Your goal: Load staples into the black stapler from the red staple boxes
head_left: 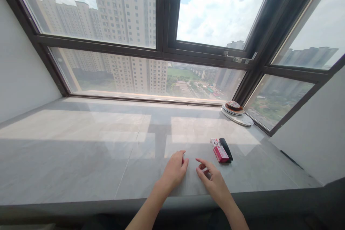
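Note:
My left hand (175, 169) hovers over or rests on the front part of the grey stone windowsill (88, 165); which one I cannot tell. Its fingers are loosely bent, the thumb stands apart, and nothing shows in it. To its right, my right hand (212, 178) is curved with the index finger stretched out and the thumb apart, holding nothing. Just beyond the right hand lies a small pink and white box (221, 153), its print too small to read. A black stapler (226, 147) lies against the box's right side. Neither hand touches them.
In the far right corner several round plates or mats (237, 119) are stacked, largest at the bottom. Dark window frames (161, 55) border the sill at the back and right, with a latch (237, 60) on one pane. The sill's front edge (88, 202) runs below my wrists.

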Action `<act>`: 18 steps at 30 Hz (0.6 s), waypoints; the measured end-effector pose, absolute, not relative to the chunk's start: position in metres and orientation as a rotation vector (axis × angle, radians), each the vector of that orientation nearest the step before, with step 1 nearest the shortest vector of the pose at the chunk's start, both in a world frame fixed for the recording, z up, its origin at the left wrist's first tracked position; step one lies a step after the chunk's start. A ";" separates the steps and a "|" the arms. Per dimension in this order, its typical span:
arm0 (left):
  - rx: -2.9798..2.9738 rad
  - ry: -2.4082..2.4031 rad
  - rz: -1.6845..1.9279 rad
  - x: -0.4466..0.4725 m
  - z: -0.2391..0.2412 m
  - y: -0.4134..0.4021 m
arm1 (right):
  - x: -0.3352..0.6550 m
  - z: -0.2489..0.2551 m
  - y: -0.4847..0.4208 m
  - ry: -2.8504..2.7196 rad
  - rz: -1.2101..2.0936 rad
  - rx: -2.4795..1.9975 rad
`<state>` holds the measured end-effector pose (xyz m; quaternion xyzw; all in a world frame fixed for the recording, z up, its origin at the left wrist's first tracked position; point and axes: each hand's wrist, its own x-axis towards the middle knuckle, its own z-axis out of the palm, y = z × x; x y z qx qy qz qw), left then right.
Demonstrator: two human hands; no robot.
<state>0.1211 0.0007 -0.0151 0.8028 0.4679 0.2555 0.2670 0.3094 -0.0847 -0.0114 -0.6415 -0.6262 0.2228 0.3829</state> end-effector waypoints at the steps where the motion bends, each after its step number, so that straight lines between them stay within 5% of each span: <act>1: 2.209 1.308 0.701 0.098 -0.017 -0.001 | 0.289 -0.011 -0.078 -1.757 0.523 -1.641; 7: 2.478 1.875 0.571 -0.009 -0.027 -0.007 | 0.229 -0.015 -0.044 -2.080 0.228 -2.090; 18: 2.566 1.900 0.457 -0.028 -0.042 -0.006 | 0.221 -0.021 -0.045 -2.042 0.119 -2.114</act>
